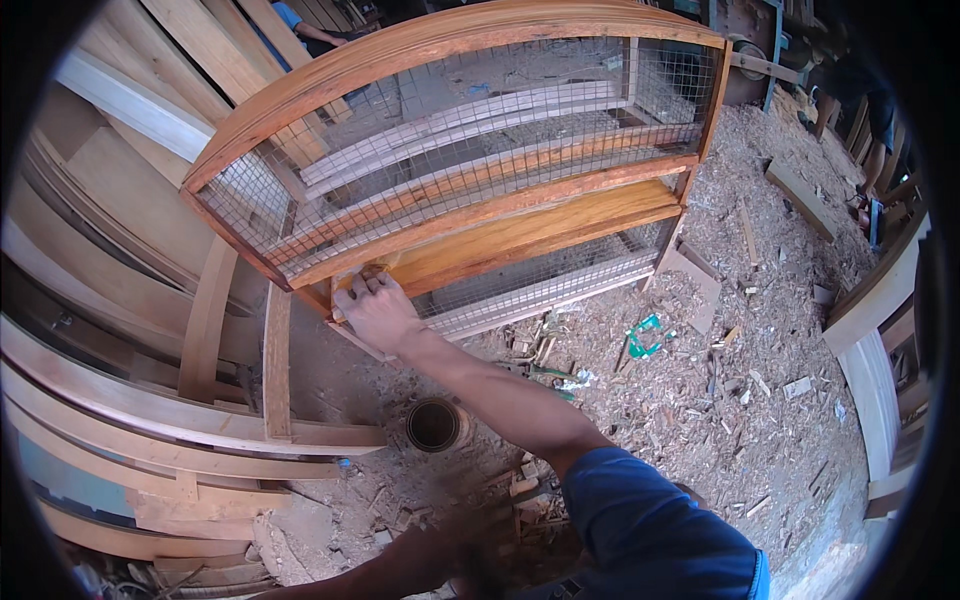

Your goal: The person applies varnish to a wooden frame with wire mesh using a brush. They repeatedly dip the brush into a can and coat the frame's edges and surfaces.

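Note:
A wooden cage [450, 255] with wire mesh panels stands tilted before me, its frame partly coated a glossy orange-brown. My right hand [377, 312] reaches to its lower left corner, fingers curled together against the wood at the end of the orange-brown board [540, 235]. Whatever the fingers hold is mostly hidden; a small brownish bit shows at their tips. Below that hand, an open round tin [433, 425] with a dark inside sits on the ground. Only a blurred, dark left forearm [390, 565] shows at the lower edge; my left hand is out of view.
Stacked planks [150, 410] fill the left side. Wood shavings and scraps cover the ground [720, 400], with a torn green piece [650, 336] among them. A wood block [800, 200] lies at the right, near curved pale boards [870, 390]. Other people's limbs show at the far edges.

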`<state>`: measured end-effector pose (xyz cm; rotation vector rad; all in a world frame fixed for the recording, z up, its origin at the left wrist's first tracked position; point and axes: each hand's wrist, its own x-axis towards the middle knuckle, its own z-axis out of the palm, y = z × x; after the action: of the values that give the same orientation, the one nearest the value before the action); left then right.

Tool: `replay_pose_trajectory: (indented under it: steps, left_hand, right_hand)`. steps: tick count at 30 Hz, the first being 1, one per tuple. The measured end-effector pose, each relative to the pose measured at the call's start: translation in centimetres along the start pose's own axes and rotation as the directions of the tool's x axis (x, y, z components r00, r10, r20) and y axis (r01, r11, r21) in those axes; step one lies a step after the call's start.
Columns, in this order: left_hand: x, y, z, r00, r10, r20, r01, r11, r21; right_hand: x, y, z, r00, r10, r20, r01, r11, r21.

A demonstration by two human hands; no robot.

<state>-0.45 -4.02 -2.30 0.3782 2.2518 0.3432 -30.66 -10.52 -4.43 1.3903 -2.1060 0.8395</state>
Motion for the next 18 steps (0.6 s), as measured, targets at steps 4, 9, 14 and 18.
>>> replay_pose_trajectory:
  steps: [4, 9, 14, 18]
  left_hand:
    - [-1.8, 1.3, 0.2, 0.996, -0.013, -0.084, 0.003, 0.993, -0.12]
    - [-3.1, 1.1, -0.7, 0.983, -0.058, -0.173, 0.031, 0.988, -0.152]
    - [-2.9, 1.9, -1.6, 0.923, 0.129, -0.364, -0.195, 0.969, -0.151]
    - [-2.4, 1.5, -3.7, 0.959, 0.186, -0.215, -0.227, 0.956, -0.185]
  right_hand:
    - [1.1, 0.8, -0.9, 0.992, 0.012, 0.129, -0.056, 0.936, 0.348]
    - [-0.2, 3.8, -3.3, 0.976, 0.214, -0.032, -0.129, 0.695, 0.707]
    - [-2.8, 6.7, -5.4, 0.982, 0.116, -0.146, -0.025, 0.856, 0.516]
    - [-1.9, 6.3, -4.5, 0.982, 0.167, -0.09, -0.057, 0.711, 0.701]
